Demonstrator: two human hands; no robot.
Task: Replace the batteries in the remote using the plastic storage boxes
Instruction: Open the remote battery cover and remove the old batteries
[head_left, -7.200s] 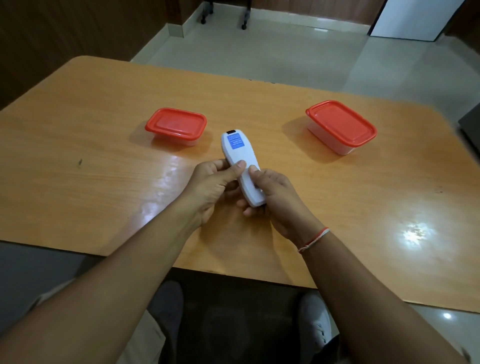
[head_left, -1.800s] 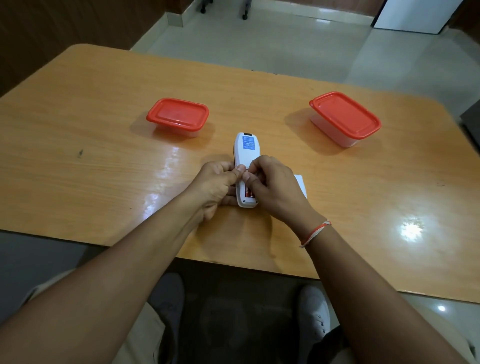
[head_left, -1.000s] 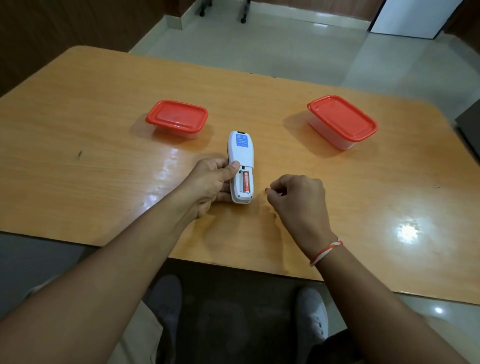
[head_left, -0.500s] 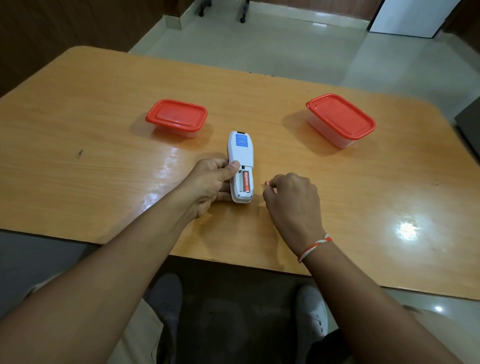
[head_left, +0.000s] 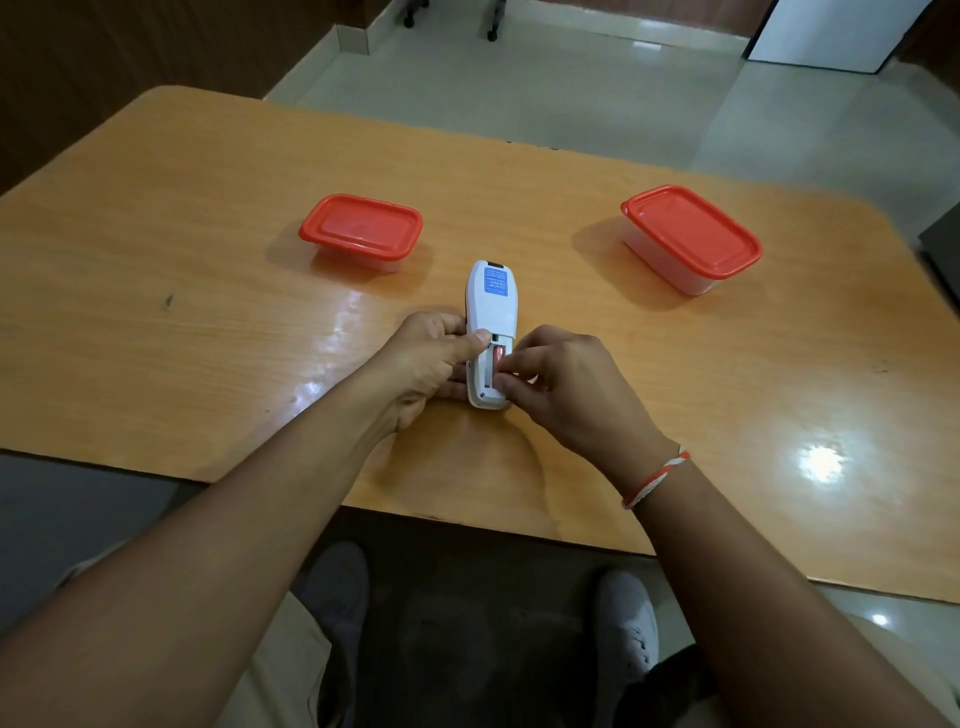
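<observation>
A white remote (head_left: 492, 304) with a blue sticker lies face down on the wooden table (head_left: 156, 249). Its battery compartment is open at the near end. My left hand (head_left: 428, 364) grips the remote's left side, thumb on its back. My right hand (head_left: 569, 395) has its fingertips pinched on an orange battery (head_left: 499, 357) in the compartment; the slot beside it looks empty. Two clear plastic boxes with red lids stand closed behind: one at the left (head_left: 361, 231), one at the right (head_left: 691, 236). The compartment cover is not visible.
The table's near edge runs just behind my wrists, with my knees and white shoes below it. Tiled floor and chair legs lie beyond the far edge. A bright light reflection shows on the tabletop at the right.
My right hand has moved left from the tabletop back to the remote and closed its fingertips on the battery in the compartment. The left hand has kept its hold.
</observation>
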